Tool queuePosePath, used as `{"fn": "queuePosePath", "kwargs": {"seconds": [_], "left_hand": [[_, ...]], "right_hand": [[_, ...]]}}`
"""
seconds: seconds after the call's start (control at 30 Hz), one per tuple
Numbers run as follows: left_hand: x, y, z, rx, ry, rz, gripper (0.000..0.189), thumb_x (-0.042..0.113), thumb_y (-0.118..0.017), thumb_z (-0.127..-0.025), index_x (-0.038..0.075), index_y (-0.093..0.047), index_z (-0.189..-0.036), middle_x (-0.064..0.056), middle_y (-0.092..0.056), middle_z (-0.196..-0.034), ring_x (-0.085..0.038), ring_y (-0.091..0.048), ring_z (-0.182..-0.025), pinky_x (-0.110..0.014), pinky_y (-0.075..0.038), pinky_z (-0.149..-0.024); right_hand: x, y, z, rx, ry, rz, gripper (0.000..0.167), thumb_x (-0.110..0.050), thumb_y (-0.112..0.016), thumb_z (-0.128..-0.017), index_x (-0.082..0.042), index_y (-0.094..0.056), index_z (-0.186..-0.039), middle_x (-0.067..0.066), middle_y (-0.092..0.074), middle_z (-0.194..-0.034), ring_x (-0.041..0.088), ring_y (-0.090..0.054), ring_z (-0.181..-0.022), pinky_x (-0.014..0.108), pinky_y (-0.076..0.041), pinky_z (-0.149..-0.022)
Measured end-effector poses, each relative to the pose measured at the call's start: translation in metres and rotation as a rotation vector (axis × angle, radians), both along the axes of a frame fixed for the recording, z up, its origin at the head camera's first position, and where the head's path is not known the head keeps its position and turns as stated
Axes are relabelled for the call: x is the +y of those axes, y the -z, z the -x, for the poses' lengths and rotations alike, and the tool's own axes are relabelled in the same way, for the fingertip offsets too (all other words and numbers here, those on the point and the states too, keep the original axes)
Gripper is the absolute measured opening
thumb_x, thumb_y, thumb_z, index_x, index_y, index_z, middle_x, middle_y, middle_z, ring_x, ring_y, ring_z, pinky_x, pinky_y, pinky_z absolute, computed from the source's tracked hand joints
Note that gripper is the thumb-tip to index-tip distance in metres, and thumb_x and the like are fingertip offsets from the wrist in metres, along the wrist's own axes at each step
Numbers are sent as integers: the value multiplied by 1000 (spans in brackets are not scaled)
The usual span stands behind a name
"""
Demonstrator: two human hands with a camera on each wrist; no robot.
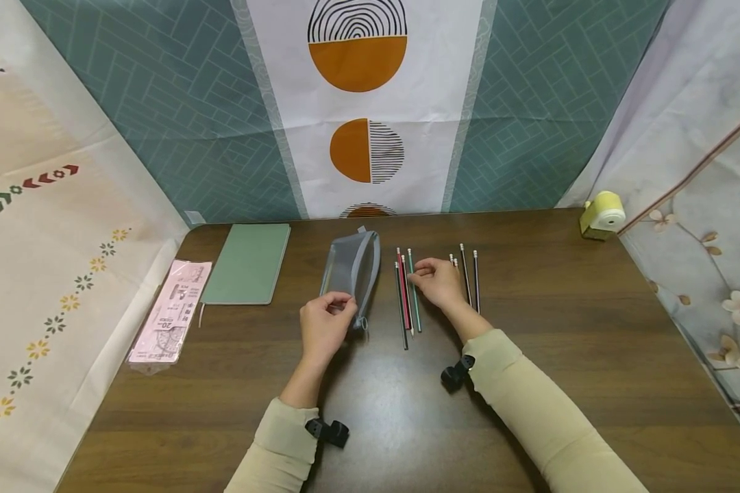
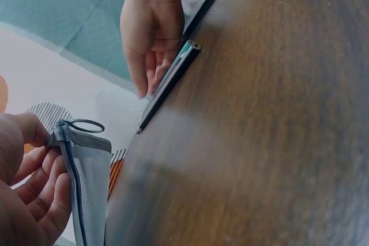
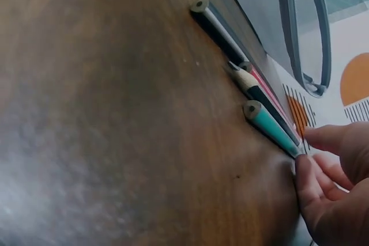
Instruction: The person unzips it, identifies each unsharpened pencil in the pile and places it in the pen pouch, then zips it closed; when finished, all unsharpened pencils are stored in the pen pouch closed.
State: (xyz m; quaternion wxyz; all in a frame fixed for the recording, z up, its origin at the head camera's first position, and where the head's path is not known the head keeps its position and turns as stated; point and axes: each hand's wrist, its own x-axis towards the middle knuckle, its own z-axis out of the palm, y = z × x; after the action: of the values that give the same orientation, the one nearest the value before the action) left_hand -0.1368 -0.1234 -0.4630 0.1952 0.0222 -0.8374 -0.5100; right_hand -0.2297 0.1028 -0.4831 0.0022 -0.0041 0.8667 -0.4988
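Observation:
My left hand (image 1: 327,320) pinches the near edge of a grey mesh zip pencil case (image 1: 345,263) between thumb and forefinger. The case's mouth gapes to the right, and a ring pull (image 2: 86,125) hangs by the pinched end. Just right of it several pencils lie side by side, among them a red pencil (image 1: 401,274) and a green pencil (image 1: 415,301). My right hand (image 1: 438,281) is at the green pencil's upper part, thumb and forefinger apart with fingertips right at it. Beyond that hand lie more dark pencils (image 1: 477,277), partly hidden by it.
On the left, a green notebook (image 1: 247,263) lies beside a pink printed packet (image 1: 171,311). A yellow pencil sharpener (image 1: 603,215) stands at the back right corner. Patterned cloths (image 1: 370,103) hang behind and along both sides of the wooden table (image 1: 592,342).

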Motion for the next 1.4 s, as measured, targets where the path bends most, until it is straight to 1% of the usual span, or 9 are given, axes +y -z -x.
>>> {"fn": "queuePosePath", "kwargs": {"seconds": [0.23, 0.5, 0.63, 0.73, 0.87, 0.97, 1.17, 1.27, 1.4], "left_hand": [[-1, 1, 1, -19, 3, -11, 4, 6, -74, -81, 4, -78, -80, -4, -71, -70, -11, -61, -56, -22, -48, -53], [0, 2, 1, -13, 3, -2, 4, 6, -74, -81, 4, -78, -80, -4, -71, -69, -12, -61, -55, -22, -48, -53], [0, 3, 2, -22, 2, 8, 4, 6, -74, -81, 5, -78, -81, -3, -71, -69, -12, -62, -56, -23, -49, -53], [1, 4, 2, -26, 1, 12, 4, 6, -74, -81, 5, -78, -81, -3, -71, -69, -11, -62, -56, -23, -49, -54], [2, 5, 2, -20, 6, 16, 5, 6, -73, -81, 5, -78, -80, -2, -70, -68, -11, -62, -56, -23, -49, -54], [2, 6, 3, -19, 12, 19, 4, 6, -74, -81, 6, -78, -79, -2, -70, -68, -10, -61, -55, -24, -49, -54], [2, 7, 3, -14, 13, 14, 4, 6, -74, -81, 6, -78, -79, -2, -70, -68, -10, -62, -55, -24, -49, -53], [1, 6, 4, -11, 14, 13, 4, 6, -74, -81, 6, -78, -79, -2, -70, -68, -11, -62, -55, -24, -49, -53], [1, 5, 3, -5, 16, 9, 5, 6, -74, -82, 5, -77, -79, -2, -70, -68, -12, -62, -55, -24, -49, -53]], "right_hand": [[3, -4, 3, -41, -33, -75, 28, -10, -81, -85, 5, -71, -106, 17, -73, -98, 28, -70, -88, 38, -56, -76], [3, -3, 5, 35, -31, -221, 25, -11, -81, -85, 5, -73, -103, 16, -75, -93, 29, -71, -88, 43, -55, -85], [3, -7, 7, 69, -30, -284, 17, -11, -80, -85, 5, -75, -91, 14, -75, -83, 30, -71, -83, 45, -54, -85], [3, -11, 10, 74, -31, -360, 17, -14, -80, -83, -2, -73, -74, 7, -69, -71, 32, -66, -83, 48, -51, -89], [3, -15, 12, 45, -36, -429, 37, -20, -83, -78, -11, -55, -55, -3, -49, -57, 25, -50, -72, 42, -46, -76], [3, -17, 13, 21, -45, -419, 47, -20, -83, -77, -14, -44, -51, -5, -35, -53, 18, -36, -62, 36, -35, -62], [6, -20, 12, 2, -101, -374, 49, -19, -78, -78, -16, -38, -50, -7, -26, -50, 13, -24, -55, 31, -27, -57], [10, -21, 13, -20, -128, -327, 40, -18, -74, -81, -15, -45, -53, -6, -36, -52, 12, -28, -54, 30, -28, -56], [14, -26, 13, -35, -132, -246, 17, -19, -71, -86, -6, -71, -76, 3, -69, -70, 10, -58, -58, 32, -50, -64]]}}
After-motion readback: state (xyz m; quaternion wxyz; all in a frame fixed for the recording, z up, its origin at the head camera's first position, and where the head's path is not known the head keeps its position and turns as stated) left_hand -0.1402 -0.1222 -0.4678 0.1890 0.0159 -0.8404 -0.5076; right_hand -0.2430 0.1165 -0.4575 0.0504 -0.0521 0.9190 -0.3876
